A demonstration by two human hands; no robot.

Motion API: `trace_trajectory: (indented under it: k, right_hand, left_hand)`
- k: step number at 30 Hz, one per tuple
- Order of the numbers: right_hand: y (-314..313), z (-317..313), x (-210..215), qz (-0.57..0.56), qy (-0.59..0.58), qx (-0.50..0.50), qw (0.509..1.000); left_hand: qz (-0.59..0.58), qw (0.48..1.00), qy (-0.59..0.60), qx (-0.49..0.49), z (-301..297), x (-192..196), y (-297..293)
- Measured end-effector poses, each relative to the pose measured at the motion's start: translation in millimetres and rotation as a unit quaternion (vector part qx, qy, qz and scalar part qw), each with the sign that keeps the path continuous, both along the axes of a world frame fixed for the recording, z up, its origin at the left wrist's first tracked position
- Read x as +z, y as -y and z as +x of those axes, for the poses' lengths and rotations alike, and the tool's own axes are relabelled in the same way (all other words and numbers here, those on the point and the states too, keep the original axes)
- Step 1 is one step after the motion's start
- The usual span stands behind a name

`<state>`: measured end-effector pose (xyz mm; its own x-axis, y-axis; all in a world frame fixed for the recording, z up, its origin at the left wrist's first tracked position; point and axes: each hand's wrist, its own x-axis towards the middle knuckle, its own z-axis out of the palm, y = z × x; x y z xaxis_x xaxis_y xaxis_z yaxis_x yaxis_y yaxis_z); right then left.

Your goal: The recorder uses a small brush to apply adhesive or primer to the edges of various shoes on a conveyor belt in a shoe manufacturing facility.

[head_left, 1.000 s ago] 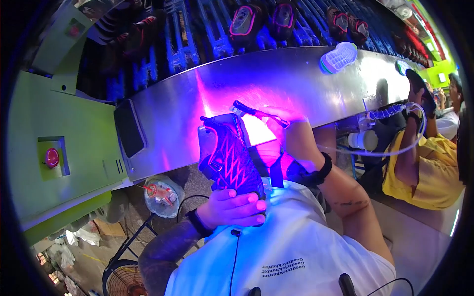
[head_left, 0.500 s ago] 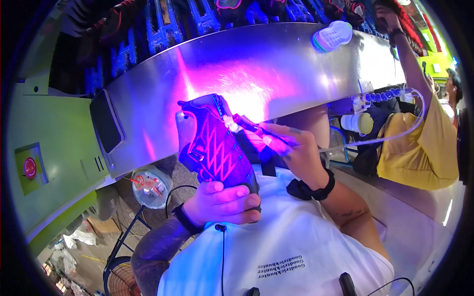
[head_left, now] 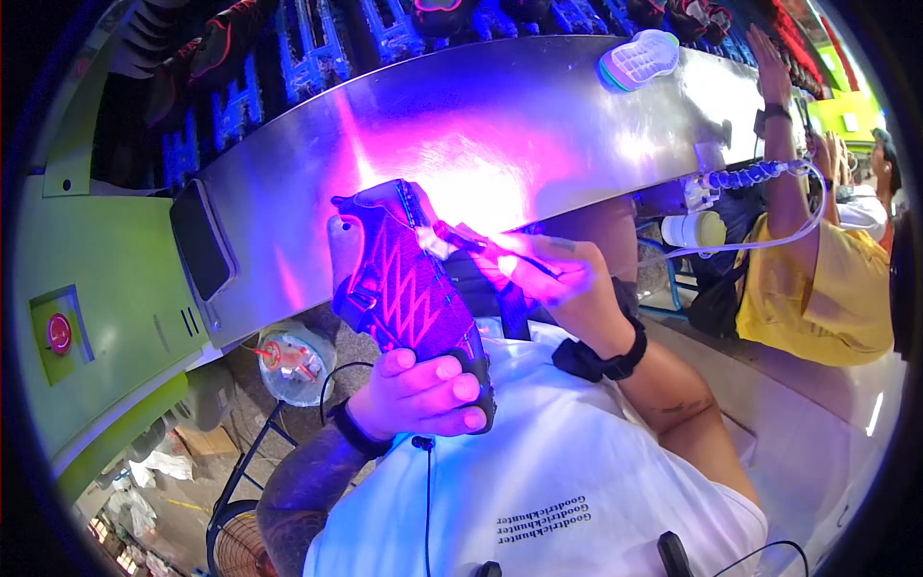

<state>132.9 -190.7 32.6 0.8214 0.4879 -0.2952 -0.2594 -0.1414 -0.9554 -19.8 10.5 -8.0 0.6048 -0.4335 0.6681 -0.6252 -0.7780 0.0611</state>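
Observation:
A dark shoe upper [head_left: 409, 288] with a zigzag pattern, glowing pink and purple under the light, is tilted in front of my chest. My left hand [head_left: 418, 392] wraps its fingers around the lower end. Pinched in my right hand [head_left: 567, 274] is a slim brush [head_left: 460, 238] with a dark handle. Its pale tip meets the right-hand edge of the upper, near the top. The palm of my left hand is hidden behind the shoe.
A shiny metal bench [head_left: 288, 154] runs across ahead, bearing a pale shoe sole [head_left: 639, 60]. Shoes on blue racks [head_left: 317, 43] line its far side. A green machine [head_left: 115, 288] stands left, near a plastic-lined bucket [head_left: 296, 370]. At right, a co-worker in yellow [head_left: 817, 288] reaches forward, beside a clear hose [head_left: 803, 231].
The shoe upper and my left hand have shifted slightly left. My right hand has followed with the brush, its tip still at the edge. The co-worker's reaching hand has moved.

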Motion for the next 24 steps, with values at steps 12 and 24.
trace_trajectory:
  k: [12, 24]
  right_hand:
    - [54.2, -10.7, 40.7, -0.093, 0.206, 0.078, 0.971]
    - [69.3, -20.4, 84.2, -0.078, 0.160, 0.006, 0.984]
  left_hand:
    - [-0.146, 0.982, -0.120, 0.016, 3.3, 14.8, 9.3]
    - [-0.128, 0.982, -0.082, 0.114, 59.8, 62.3, 38.9]
